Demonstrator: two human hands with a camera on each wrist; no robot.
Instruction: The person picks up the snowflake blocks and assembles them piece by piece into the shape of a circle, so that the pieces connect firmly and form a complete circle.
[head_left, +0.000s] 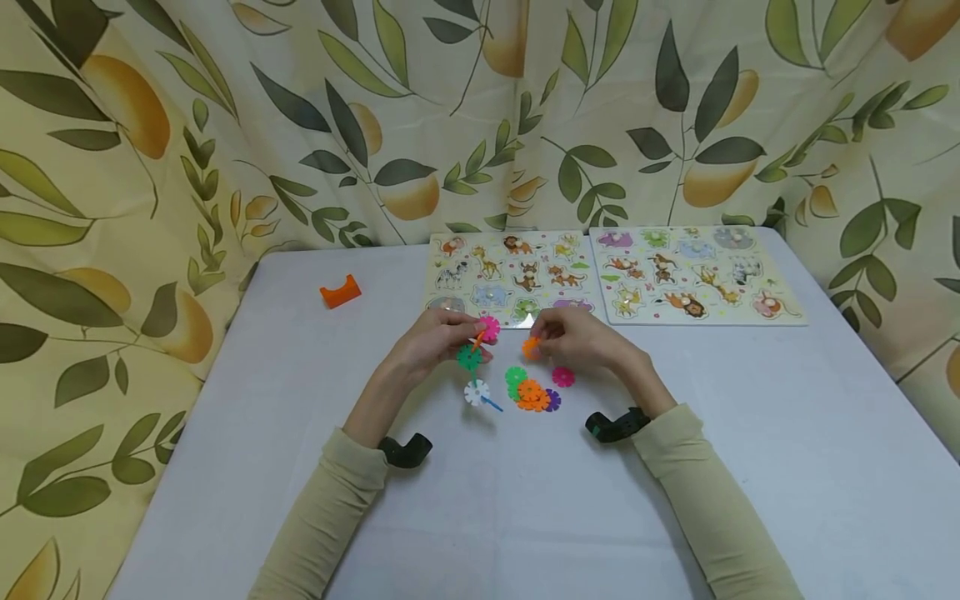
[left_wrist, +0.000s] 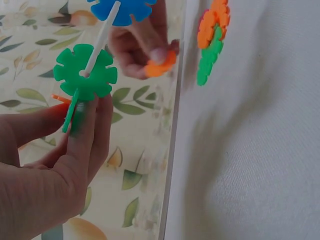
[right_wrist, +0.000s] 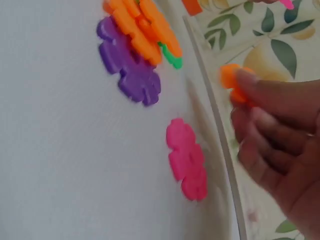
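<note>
Pinched the disc chain [head_left: 469,357] in the left hand [head_left: 429,340], with curled fingers, left of the disc pile [head_left: 529,390]! Gripped a single orange disc [head_left: 531,347] in the right hand [head_left: 577,335], between thumb and fingers, just beyond the pile. Seemed to call for squaring slot to slot, bracing close behind, pushing without twisting the chain.

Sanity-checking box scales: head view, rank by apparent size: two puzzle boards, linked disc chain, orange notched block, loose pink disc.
1. Left puzzle board and right puzzle board: too alike to rank, left partly covered
2. Linked disc chain
3. Orange notched block
4. Loose pink disc
</note>
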